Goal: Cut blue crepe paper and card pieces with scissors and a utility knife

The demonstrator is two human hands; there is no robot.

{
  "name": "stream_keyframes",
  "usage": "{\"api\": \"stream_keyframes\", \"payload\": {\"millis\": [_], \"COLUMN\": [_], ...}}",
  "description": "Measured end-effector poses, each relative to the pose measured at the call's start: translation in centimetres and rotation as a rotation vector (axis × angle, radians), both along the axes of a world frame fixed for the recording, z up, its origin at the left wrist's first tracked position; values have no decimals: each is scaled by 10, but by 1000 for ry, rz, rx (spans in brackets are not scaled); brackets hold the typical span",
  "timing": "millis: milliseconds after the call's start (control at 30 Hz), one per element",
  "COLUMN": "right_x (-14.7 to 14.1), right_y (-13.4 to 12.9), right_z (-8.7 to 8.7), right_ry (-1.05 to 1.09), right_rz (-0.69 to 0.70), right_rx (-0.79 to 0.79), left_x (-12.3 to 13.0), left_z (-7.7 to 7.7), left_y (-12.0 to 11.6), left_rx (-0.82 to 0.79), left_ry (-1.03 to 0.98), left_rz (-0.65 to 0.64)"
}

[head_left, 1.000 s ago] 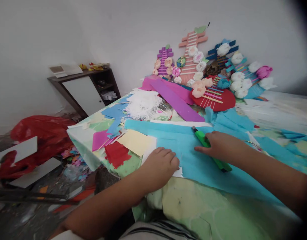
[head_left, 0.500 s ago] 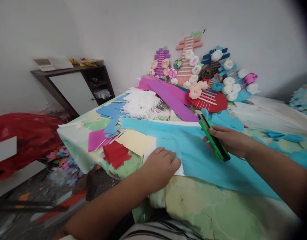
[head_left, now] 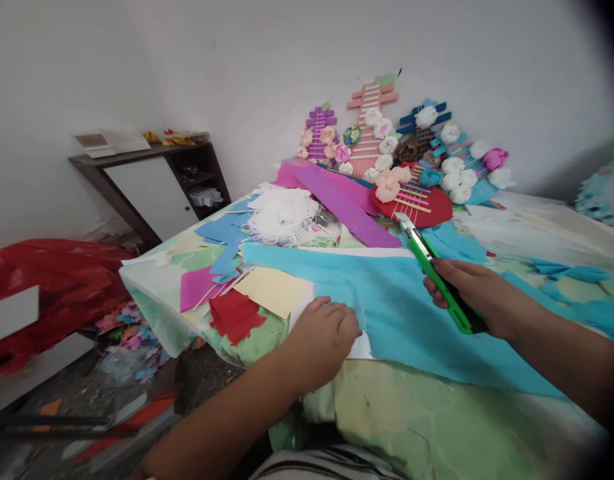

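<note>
A large light-blue paper sheet [head_left: 401, 313] lies across the table. My left hand [head_left: 324, 337] rests knuckles-up on its near left edge, pressing it down over a white sheet. My right hand [head_left: 469, 293] grips a green utility knife [head_left: 437, 277], lifted above the blue paper with its blade end pointing away toward a red heart-shaped craft [head_left: 427, 203].
Cream [head_left: 274, 290], red [head_left: 234, 313] and magenta [head_left: 199, 283] paper scraps lie left of my left hand. A white shredded pile [head_left: 284, 213], purple strips [head_left: 347, 207] and paper-flower crafts [head_left: 381, 137] stand farther back. A dark shelf [head_left: 151, 180] and red plastic bag [head_left: 51, 280] are at left.
My right hand picked the green knife up off the blue paper and raised it, tip angled away. My left hand stayed on the paper's edge.
</note>
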State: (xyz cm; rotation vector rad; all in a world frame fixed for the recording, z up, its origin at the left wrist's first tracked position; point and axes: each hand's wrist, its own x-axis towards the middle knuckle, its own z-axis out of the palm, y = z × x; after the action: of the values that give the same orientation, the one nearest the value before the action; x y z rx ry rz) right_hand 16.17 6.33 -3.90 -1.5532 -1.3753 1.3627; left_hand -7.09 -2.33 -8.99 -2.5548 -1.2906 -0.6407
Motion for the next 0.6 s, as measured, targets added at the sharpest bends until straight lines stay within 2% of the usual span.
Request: {"api": "stream_keyframes", "payload": {"millis": [167, 300, 433, 600], "right_x": [-27, -45, -47, -38], "right_y": [26, 40, 48, 55], "right_z": [0, 6, 11, 7], "right_ry": [71, 126, 184, 254], "right_rz": [-22, -91, -73, -36], "right_rx": [-23, -41, -90, -16], "left_x": [0, 0, 2, 2], "left_z": [-5, -7, -7, -5], "left_y": [-2, -3, -4, -4], "left_rx": [60, 96, 87, 76], "left_ry": [70, 91, 104, 94], "left_rz": [-71, -77, -83, -79]}}
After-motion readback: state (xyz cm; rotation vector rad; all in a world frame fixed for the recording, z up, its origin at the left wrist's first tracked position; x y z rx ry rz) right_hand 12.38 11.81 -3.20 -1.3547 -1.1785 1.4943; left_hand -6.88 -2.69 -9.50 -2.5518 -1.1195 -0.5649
